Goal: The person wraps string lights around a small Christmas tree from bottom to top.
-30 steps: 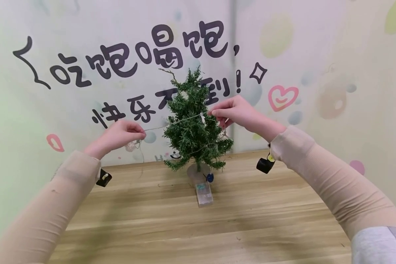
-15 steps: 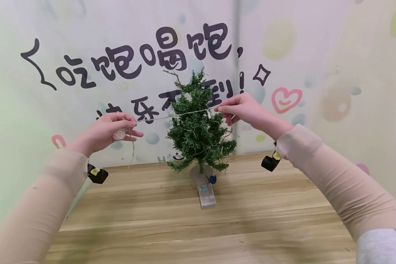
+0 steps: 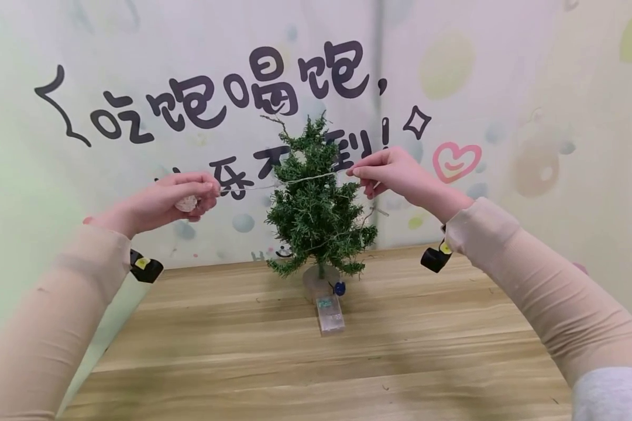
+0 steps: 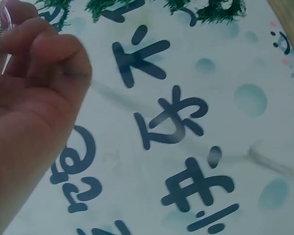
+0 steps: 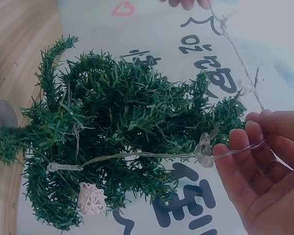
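A small artificial Christmas tree [image 3: 316,210] stands upright on a round base [image 3: 309,282]. My left hand [image 3: 186,196], left of it, holds a string light wire [image 3: 253,188] with curled fingers, a white woven ball [image 3: 186,203] at its palm. The wire stretches across the tree's upper front to my right hand [image 3: 390,172], which pinches it between thumb and fingers. In the right wrist view, more wire [image 5: 137,154] runs from my right hand along the branches, and another white woven ball [image 5: 92,198] hangs by the lower branches. Wire near my left hand is blurred in the left wrist view.
A clear plastic box [image 3: 330,316] lies on the wooden table [image 3: 232,351] before the base, with a small blue object [image 3: 339,288] beside it. Behind the tree is a printed wall [image 3: 516,82] with large dark characters.
My left hand has risen and moved left, its fingers closing in by the ball. The wire now crosses higher on the tree. My right hand has shifted slightly right and up.
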The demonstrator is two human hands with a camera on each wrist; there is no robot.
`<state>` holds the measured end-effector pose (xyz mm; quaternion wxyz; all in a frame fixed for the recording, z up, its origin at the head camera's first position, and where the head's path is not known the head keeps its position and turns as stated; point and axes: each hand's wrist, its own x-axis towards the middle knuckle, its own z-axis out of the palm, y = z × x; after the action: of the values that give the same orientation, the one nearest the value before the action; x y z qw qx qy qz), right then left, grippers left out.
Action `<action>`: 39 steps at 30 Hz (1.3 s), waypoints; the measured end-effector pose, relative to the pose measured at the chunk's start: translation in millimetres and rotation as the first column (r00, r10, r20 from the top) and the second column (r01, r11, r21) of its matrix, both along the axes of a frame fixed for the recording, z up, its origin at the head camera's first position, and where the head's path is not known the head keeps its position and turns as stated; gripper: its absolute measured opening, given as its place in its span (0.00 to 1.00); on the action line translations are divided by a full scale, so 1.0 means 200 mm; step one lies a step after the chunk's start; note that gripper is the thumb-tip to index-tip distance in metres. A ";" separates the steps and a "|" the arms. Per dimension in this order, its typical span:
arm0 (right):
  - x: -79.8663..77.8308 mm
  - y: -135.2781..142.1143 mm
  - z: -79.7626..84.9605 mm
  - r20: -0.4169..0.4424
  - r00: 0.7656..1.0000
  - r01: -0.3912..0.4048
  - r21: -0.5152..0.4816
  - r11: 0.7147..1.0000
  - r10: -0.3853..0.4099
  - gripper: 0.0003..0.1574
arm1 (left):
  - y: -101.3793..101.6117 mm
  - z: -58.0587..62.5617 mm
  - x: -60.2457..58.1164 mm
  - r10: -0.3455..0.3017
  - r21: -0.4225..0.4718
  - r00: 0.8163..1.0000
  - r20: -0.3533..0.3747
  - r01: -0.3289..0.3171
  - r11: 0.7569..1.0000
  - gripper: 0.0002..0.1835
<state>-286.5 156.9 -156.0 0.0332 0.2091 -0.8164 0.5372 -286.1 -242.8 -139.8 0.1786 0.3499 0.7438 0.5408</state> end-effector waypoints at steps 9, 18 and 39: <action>0.00 0.04 0.01 -0.013 1.000 0.020 0.001 1.000 -0.020 0.16 | -0.02 0.16 0.01 -0.059 0.128 0.991 0.121 0.043 0.991 0.23; 0.00 0.08 0.03 -0.029 0.999 0.023 -0.013 1.000 -0.023 0.16 | 0.00 0.21 0.03 0.042 -0.042 0.996 -0.084 -0.046 0.998 0.17; -0.04 0.10 0.02 -0.206 0.977 0.022 -0.149 0.989 -0.053 0.05 | 0.26 0.57 0.04 0.361 -0.011 0.873 -0.328 -0.386 0.923 0.21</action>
<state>-293.5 175.9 -152.7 0.1442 0.2459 -0.7707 0.5699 -278.9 -190.7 -25.7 -0.0389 0.2756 0.8363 0.4723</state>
